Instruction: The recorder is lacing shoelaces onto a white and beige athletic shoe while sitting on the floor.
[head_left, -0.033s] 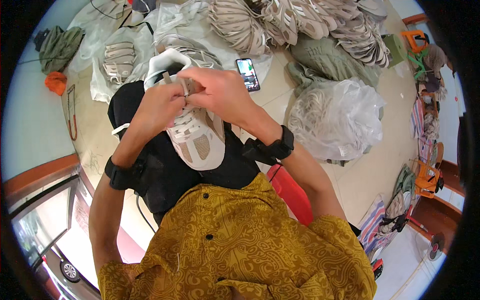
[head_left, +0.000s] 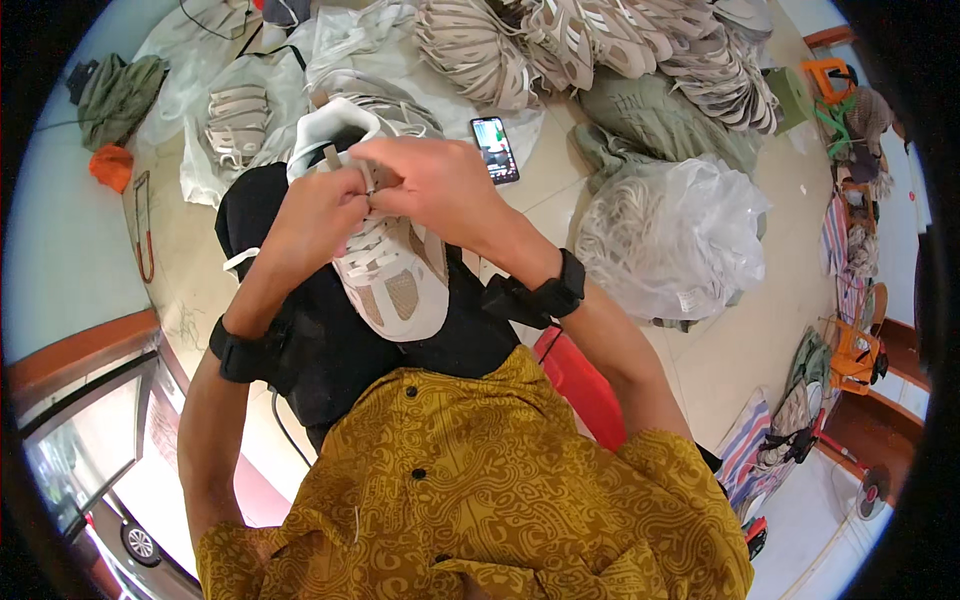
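In the head view, the left hand (head_left: 325, 208) and right hand (head_left: 432, 185) pinch the white lace (head_left: 370, 259) of a beige shoe (head_left: 402, 300) resting on the black-clad lap (head_left: 470, 338); rightward, a translucent plastic bag (head_left: 722, 205) holds pale, cord-like strands (head_left: 625, 232).

Pinching at pale sneaker (head_left: 402, 297) with left hand (head_left: 322, 212) and right hand (head_left: 437, 187), wearing mustard shirt (head_left: 480, 480), facing shoe uppers (head_left: 478, 55)
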